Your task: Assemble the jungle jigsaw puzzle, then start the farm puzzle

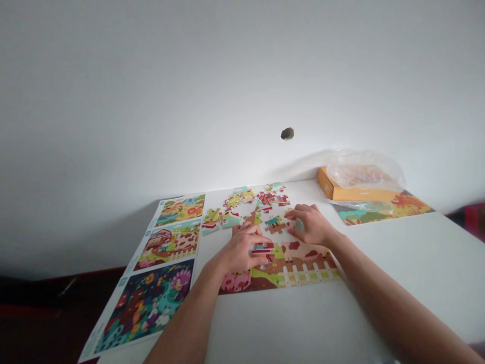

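A partly joined jigsaw puzzle (303, 270) lies on the white table, showing a cow's spotted body, a white fence and a pink pig. My left hand (242, 247) is at its upper left edge, thumb and fingers closed around a puzzle piece (263, 247) with red and white stripes. Over the loose pieces to the right, my right hand (310, 225) is curled, fingertips and thumb on a puzzle piece (299, 225) that is mostly covered. Between the hands lies a loose brown and teal piece (275, 224). Farther back are several loose pieces (239, 198).
A reference sheet (166, 242) with three printed pictures lies along the left side. At the back right an orange box (352, 193) carries a clear plastic bag (366, 169). Another colourful picture (397, 207) lies under the box. The wall (227, 126) stands behind the table.
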`<state>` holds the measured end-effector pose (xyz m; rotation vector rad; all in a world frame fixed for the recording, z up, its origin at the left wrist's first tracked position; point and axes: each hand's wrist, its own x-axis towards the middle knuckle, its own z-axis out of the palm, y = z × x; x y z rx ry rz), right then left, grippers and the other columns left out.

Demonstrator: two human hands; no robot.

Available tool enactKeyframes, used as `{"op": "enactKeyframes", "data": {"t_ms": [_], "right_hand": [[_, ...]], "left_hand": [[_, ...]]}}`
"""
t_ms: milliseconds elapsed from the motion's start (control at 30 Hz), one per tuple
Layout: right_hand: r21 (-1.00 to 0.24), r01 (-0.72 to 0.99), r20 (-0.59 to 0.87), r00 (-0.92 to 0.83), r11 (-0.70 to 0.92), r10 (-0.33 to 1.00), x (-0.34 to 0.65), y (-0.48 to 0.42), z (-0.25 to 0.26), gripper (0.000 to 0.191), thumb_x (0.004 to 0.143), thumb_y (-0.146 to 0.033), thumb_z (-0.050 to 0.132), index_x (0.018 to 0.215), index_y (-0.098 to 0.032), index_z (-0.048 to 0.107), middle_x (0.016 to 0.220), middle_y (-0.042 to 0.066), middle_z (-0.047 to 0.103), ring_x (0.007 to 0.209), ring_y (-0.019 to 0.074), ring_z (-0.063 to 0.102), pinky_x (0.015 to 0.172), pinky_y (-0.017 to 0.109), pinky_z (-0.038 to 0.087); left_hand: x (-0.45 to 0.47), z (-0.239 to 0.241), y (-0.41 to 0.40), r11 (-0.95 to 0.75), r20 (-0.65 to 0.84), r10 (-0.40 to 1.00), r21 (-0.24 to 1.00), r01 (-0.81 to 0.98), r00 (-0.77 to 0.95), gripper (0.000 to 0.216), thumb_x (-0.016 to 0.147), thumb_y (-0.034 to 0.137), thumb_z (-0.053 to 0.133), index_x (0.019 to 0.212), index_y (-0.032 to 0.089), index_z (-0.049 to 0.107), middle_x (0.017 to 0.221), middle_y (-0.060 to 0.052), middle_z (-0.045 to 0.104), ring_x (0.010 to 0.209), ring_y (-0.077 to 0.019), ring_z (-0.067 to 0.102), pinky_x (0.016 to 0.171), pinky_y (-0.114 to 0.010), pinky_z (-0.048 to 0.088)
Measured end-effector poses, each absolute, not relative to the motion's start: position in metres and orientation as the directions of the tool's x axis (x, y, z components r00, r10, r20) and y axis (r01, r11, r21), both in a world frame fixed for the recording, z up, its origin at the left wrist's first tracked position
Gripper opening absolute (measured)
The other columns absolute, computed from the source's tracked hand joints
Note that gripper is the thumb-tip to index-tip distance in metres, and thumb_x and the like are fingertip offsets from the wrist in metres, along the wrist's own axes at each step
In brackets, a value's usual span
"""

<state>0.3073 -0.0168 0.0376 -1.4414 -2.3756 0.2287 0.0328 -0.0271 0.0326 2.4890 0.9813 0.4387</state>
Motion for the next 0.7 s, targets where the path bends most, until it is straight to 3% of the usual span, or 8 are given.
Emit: {"op": "enactKeyframes", "data": {"t_ms": [133,433,567,700], "right_hand": [[-0.276,0.856,0.121,-0.420,0.437,0.899,0.318,-0.014,0.038,0.049,0.070,-0.040,0.074,0.116,-0.024,0.064,0.104,0.008,0.061,0.097,0.0260,0.058,0.084,0.036,0.034],[-0.264,0.884,0.120,-0.367,0.386,0.922,0.328,-0.007,0.030,0.045,0.074,-0.033,0.070,0.118,-0.026,0.063,0.107,0.009,0.058,0.101,0.0261,0.056,0.088,0.039,0.035],[-0.239,0.882,0.185,-0.370,0.407,0.910,0.319,-0.011,0.034,0.043,0.074,-0.026,0.066,0.118,-0.024,0.063,0.115,0.010,0.059,0.104,0.0287,0.052,0.087,0.041,0.036],[-0.260,0.801,0.295,-0.465,0.539,0.834,0.302,-0.018,0.034,0.044,0.081,-0.029,0.061,0.125,-0.025,0.059,0.136,0.008,0.052,0.116,0.0303,0.046,0.093,0.044,0.034]], "left_hand": [[0.032,0.031,-0.028,-0.659,0.101,0.696,0.482,0.577,0.711,0.039,0.071,0.042,0.079,0.106,0.027,0.071,0.100,-0.004,0.062,0.101,-0.0248,0.052,0.098,-0.040,0.032],[0.032,0.034,-0.029,-0.649,0.086,0.695,0.503,0.571,0.714,0.039,0.071,0.043,0.079,0.104,0.026,0.069,0.098,-0.003,0.061,0.101,-0.0240,0.053,0.097,-0.039,0.032],[0.033,0.035,-0.029,-0.649,0.091,0.695,0.506,0.568,0.713,0.039,0.070,0.041,0.080,0.105,0.027,0.069,0.101,-0.002,0.060,0.104,-0.0240,0.053,0.098,-0.039,0.032],[0.033,0.036,-0.028,-0.646,0.085,0.697,0.505,0.572,0.712,0.038,0.070,0.040,0.080,0.104,0.027,0.069,0.101,-0.003,0.060,0.104,-0.0244,0.052,0.097,-0.039,0.034]]}}
